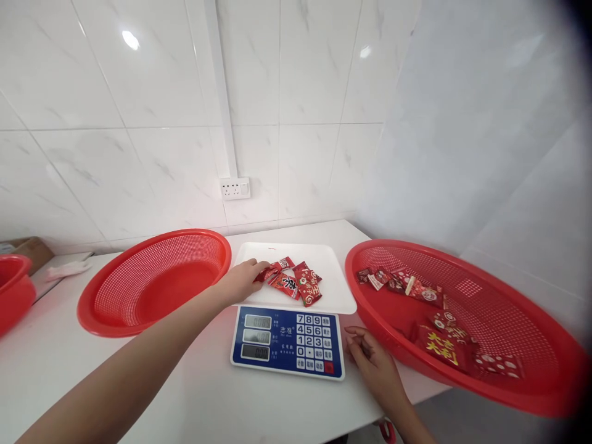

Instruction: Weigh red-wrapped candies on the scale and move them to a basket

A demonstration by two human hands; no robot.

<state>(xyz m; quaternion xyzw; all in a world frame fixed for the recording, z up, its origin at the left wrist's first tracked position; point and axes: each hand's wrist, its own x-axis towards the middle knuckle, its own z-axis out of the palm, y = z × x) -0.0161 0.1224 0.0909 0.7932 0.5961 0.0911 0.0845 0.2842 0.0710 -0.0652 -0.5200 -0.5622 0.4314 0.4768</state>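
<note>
My left hand (250,275) reaches over the white pan (250,296) of a digital scale. Its fingers are closed on the end of a red snack packet (274,270) at the left of a small pile. Several more red packets lie in the middle of the pan, among them a patterned one (309,287). Below the pan is the scale's blue keypad panel (287,342), with three small displays. My right hand (372,359) rests by the panel's right edge, holding nothing, its fingers loosely bent and a little apart.
A red perforated basket (152,237) with nothing in it stands left of the scale. To the right, another red basket (416,246) holds several red packets. A third red container (16,290), a cardboard box (34,253) and a wall socket (235,189) are also visible.
</note>
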